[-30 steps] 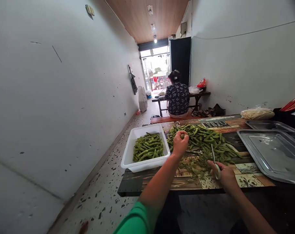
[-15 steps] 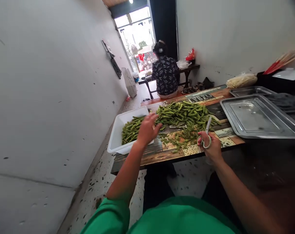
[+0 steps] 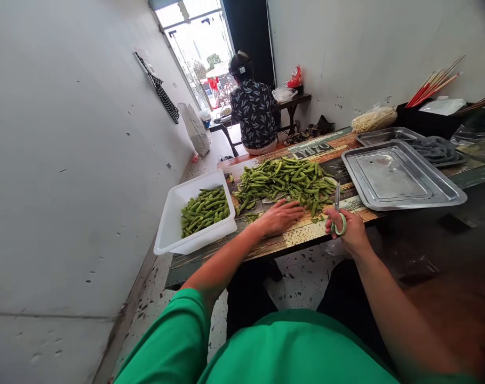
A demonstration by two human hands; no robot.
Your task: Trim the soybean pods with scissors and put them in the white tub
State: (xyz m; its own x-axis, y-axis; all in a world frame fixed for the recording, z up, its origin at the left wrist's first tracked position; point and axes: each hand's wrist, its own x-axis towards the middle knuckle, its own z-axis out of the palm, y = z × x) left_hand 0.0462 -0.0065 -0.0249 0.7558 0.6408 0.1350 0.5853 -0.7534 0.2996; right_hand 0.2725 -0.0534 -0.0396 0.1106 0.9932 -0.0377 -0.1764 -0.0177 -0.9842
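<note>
Head view, left hand (image 3: 281, 217): palm down, low over the near part of the table (image 3: 306, 232), fingers stretched out towards the right, in no visible grip; whether anything lies under the palm is hidden.
Green pods (image 3: 284, 178): heaped on the table just beyond the left fingers, the heap's near edge right beside the fingertips.
Right hand (image 3: 353, 233): fingers curled around the scissors, close to the table's near edge, right of the left hand and apart from it.
Scissors (image 3: 337, 199): handle loops within the right fingers, blades pointing up and away, beside the heap's right end.
White tub (image 3: 167, 220): left of the heap, more pods (image 3: 204, 210) inside, well apart from the right hand.
Metal tray (image 3: 402, 178): on the table, right of the scissors.
</note>
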